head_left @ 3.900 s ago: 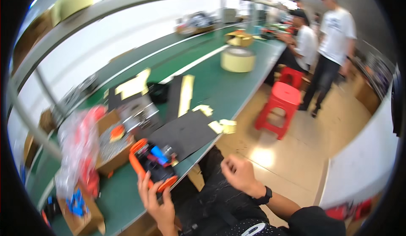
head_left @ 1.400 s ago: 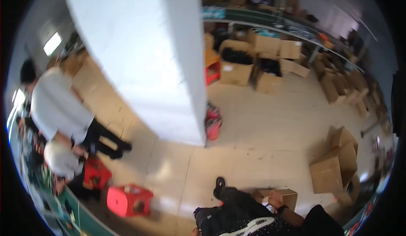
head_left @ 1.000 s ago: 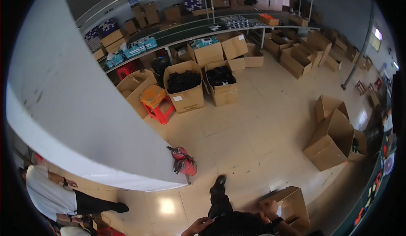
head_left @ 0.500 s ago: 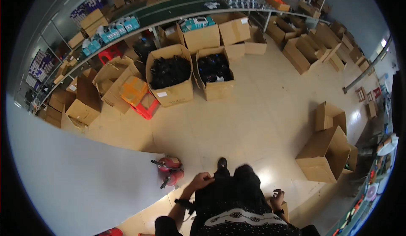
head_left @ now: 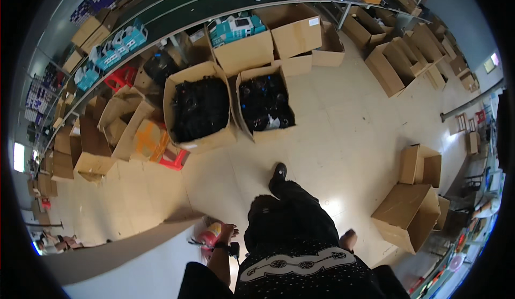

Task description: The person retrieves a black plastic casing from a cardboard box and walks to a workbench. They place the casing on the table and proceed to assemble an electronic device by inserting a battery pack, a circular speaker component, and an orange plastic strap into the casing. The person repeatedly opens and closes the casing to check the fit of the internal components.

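1. Well, the fingers of your left hand [head_left: 227,232] look loosely bent and part open, with nothing seen in them.
2. The fingers of your right hand [head_left: 348,240] seem curled beside your thigh; you cannot tell from here whether they close on anything.
3. The extinguisher [head_left: 210,235], the thing nearest either hand, is by the pillar [head_left: 137,264], just beyond your left hand. Whether they touch is hard to tell, so tuck that elbow in and give the handle room.
4. Your legs appear to be in stride, one shoe [head_left: 278,176] well forward. For a sound step, set your weight over it and keep both arms near your body.
5. Ahead, two boxes of black goods, the left box [head_left: 212,142] and the right box [head_left: 274,134], stand near each other. Mind their edges with your toes.
6. Left of them, a stool [head_left: 174,160] is partly hidden by a taped box [head_left: 150,141]; give its legs some margin.
7. Farther right, an open box [head_left: 405,210] rests on the floor [head_left: 327,154]. Beyond everything runs the green surface [head_left: 212,1].
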Motion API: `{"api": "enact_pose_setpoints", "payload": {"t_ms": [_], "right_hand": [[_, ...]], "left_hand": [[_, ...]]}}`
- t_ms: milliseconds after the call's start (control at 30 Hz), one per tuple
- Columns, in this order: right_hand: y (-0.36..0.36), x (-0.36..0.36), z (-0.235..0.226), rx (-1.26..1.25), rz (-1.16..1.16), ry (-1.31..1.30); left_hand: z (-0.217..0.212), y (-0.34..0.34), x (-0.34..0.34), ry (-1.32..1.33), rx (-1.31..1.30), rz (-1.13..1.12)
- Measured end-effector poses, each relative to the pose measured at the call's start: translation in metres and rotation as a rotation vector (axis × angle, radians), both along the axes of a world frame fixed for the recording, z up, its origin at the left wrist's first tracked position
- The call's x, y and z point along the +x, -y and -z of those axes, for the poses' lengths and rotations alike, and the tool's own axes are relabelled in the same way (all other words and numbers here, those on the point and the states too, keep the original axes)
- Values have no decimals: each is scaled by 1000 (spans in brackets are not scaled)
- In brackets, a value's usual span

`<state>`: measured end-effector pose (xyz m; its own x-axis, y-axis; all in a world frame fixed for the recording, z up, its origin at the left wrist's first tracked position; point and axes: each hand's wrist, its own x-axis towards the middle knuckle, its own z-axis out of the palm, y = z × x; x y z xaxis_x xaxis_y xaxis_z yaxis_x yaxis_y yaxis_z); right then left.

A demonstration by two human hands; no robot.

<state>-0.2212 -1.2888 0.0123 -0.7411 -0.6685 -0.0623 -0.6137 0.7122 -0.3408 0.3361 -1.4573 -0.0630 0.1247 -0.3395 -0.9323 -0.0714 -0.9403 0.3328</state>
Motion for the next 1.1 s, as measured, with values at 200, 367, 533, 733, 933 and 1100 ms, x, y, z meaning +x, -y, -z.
{"api": "enact_pose_setpoints", "payload": {"t_ms": [200,367,533,733,933,1100], "right_hand": [[295,-44,-88,-187,-89,248],[398,-57,-131,-341,-19,237],[345,-25,-114,-135,333,3],[305,30,-110,123,829,-108],[311,-24,-62,148,1128,68],[366,-180,-32,49,941,107]], "left_hand": [[-35,171,-41,-52,-289,146],[-25,311,-59,-101,-221,188],[-20,422,-77,-150,-188,176],[-25,555,-154,-44,-132,382],[-25,635,-309,-94,-118,382],[-20,669,-452,-85,-89,515]]}}
